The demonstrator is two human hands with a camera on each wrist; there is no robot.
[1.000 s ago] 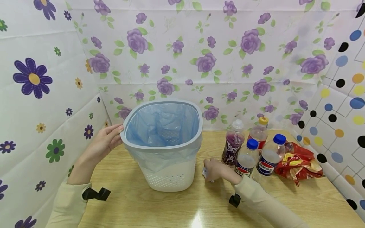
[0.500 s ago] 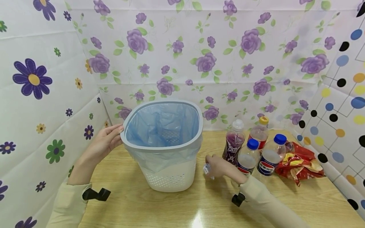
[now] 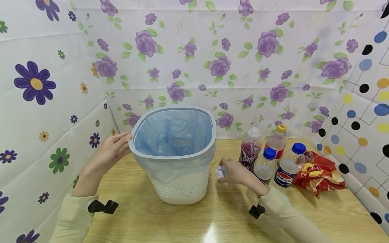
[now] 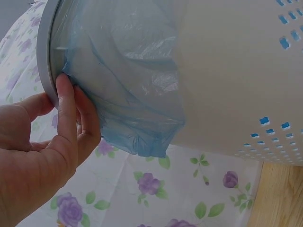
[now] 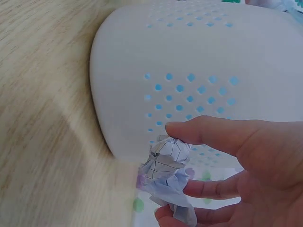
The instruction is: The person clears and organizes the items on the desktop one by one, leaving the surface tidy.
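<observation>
Right hand [image 3: 235,172] pinches a crumpled white paper ball with grid lines [image 3: 221,172], now lifted off the wooden table [image 3: 212,219] and up beside the white perforated plastic bin with blue liner bag [image 3: 179,189], higher than a second ago. Left hand [image 3: 110,152] unchanged, fingers curled on the grey bin rim [image 3: 133,153]. Looks like the paper goes in the bin. Four plastic bottles [image 3: 267,155] stand far right.

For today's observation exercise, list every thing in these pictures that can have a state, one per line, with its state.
Waste bin: upright on the table, lined.
Blue bin liner: open, folded over the rim.
Crumpled paper: pinched, off the table.
Left hand: gripping the bin's rim.
Right hand: pinching the paper beside the bin.
Four bottles: upright, capped.
Red snack bag: crumpled, lying flat.
</observation>
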